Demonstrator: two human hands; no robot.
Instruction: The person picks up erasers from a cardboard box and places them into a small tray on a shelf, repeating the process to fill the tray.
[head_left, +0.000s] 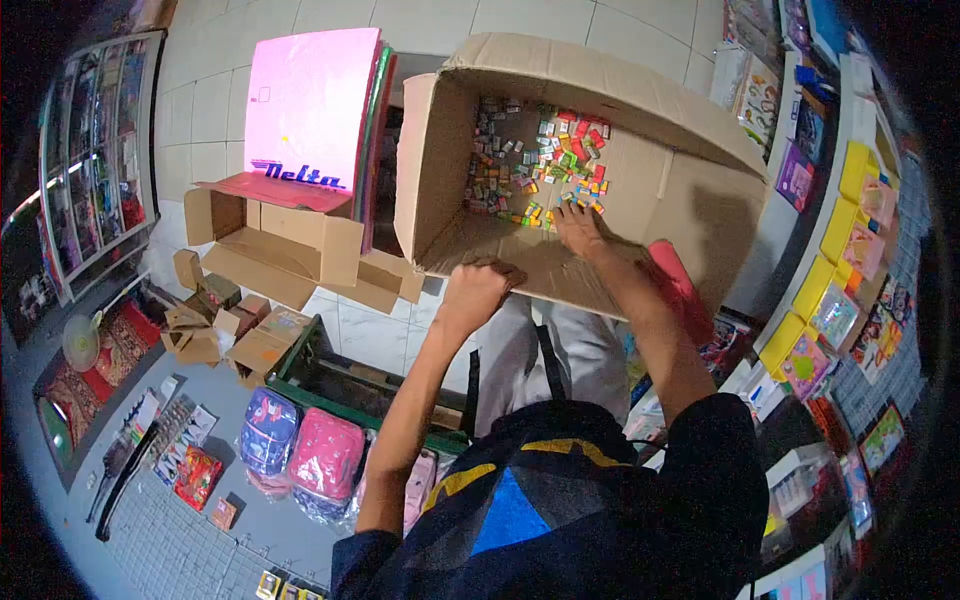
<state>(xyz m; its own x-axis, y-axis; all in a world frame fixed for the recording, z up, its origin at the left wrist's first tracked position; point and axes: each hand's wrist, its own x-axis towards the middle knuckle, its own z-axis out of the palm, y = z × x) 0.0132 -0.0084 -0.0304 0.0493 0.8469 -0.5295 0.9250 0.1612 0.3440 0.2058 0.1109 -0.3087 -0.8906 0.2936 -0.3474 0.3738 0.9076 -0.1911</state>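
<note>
A large open cardboard box (690, 215) stands in front of me, its opening facing up towards me. On its floor lie many small colourful packets (575, 150), too small to name, some red, green, yellow and pale. My left hand (482, 290) is closed over the near rim of the box. Inside the box reaches my right hand (580, 228), palm down with fingers stretched out at the nearest packets; its fingertips seem to touch them, and nothing shows held in it.
Pink "Delta" folders (310, 110) stand at the left behind an open smaller carton (265, 250). Wrapped backpacks (328, 452) lie lower left beside a dark green crate (290, 350). Shelves with yellow bins (820, 270) line the right. A red object (680, 285) is by my right forearm.
</note>
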